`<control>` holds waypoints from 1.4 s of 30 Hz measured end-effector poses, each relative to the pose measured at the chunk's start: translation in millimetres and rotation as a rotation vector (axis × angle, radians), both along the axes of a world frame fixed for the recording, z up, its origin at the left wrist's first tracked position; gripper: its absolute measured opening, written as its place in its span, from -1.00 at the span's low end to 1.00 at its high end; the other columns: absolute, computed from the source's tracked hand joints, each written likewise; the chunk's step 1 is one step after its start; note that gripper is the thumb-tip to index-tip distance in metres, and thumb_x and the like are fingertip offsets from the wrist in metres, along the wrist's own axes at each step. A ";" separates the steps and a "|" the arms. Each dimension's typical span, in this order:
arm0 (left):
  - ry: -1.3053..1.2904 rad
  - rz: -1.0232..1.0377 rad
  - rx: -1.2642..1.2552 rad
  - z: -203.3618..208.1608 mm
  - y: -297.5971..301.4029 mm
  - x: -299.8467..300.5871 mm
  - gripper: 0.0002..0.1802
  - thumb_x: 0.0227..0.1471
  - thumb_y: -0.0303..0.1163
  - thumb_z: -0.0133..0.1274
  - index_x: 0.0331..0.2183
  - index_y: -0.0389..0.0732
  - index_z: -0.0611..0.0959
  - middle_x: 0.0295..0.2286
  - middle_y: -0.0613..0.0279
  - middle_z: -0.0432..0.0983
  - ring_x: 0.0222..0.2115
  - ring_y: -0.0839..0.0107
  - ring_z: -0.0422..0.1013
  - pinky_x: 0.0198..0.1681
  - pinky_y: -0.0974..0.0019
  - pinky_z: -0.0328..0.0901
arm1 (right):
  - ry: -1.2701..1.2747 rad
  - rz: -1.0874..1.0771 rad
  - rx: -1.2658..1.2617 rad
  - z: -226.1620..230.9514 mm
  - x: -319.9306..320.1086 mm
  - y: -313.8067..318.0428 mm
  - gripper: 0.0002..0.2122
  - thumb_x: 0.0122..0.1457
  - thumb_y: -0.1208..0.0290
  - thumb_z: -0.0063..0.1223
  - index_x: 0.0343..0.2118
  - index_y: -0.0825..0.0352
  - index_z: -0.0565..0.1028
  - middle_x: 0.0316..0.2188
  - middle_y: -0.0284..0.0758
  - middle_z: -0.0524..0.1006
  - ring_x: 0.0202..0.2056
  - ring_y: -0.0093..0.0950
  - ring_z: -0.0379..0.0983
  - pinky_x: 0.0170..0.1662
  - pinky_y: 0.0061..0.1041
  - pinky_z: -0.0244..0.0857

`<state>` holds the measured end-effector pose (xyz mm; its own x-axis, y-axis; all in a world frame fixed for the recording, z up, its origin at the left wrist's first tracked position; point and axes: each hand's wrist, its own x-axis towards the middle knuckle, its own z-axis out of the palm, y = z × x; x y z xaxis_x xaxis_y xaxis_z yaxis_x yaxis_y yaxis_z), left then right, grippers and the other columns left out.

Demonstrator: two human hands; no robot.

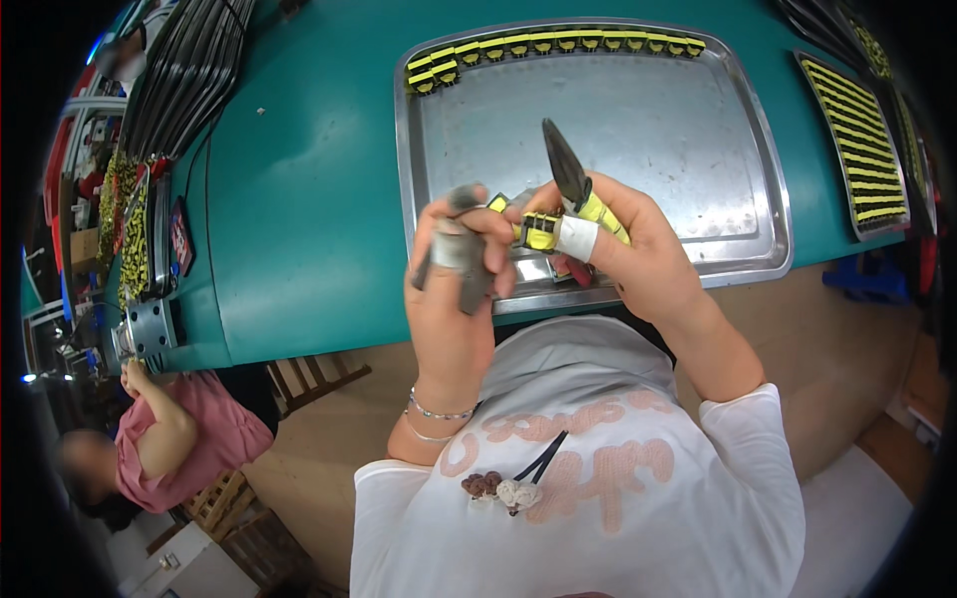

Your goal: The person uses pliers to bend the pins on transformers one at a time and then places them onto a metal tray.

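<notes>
My right hand (pixel 648 234) is closed, its thumb wrapped in white tape. Between its fingertips is a small yellow-and-black part (pixel 539 231). A black pointed tool (pixel 566 164) sticks up from the same hand; its exact kind does not show. My left hand (pixel 454 264) is curled close beside the part and smeared by motion. Grey material covers some of its fingers, and a bit of yellow shows at its fingertips, but what it grips is unclear. Both hands are above the near edge of a metal tray (pixel 598 130), where similar yellow-and-black parts (pixel 541 43) line the far rim.
The tray lies on a green table (pixel 299 199). To the right stands another tray (pixel 852 145) filled with rows of yellow-and-black parts. Stacked black trays (pixel 189 75) are at the far left. A person in a pink top (pixel 194 434) works at the table's left end, beside a metal fixture (pixel 150 327).
</notes>
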<state>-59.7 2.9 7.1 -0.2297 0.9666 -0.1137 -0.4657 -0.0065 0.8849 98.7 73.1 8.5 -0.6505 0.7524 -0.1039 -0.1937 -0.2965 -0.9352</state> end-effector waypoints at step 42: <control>0.135 -0.133 0.189 -17.3 -1.1 -3.4 0.10 -0.03 0.47 -0.49 0.22 -0.28 -0.03 0.20 -0.09 -0.05 0.23 0.09 -0.08 0.27 0.10 -0.18 | -0.188 -0.280 0.894 -17.8 -38.7 -25.6 -0.66 -0.33 0.73 0.04 -0.36 0.37 0.51 -0.49 -0.34 0.45 -0.45 -0.43 0.37 -0.41 -0.52 0.26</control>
<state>-63.1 1.8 -10.2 -0.1001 0.9904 0.0949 -0.3514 -0.1244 0.9279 60.1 47.5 -9.3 -0.4660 0.7295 0.5007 0.0273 0.5775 -0.8159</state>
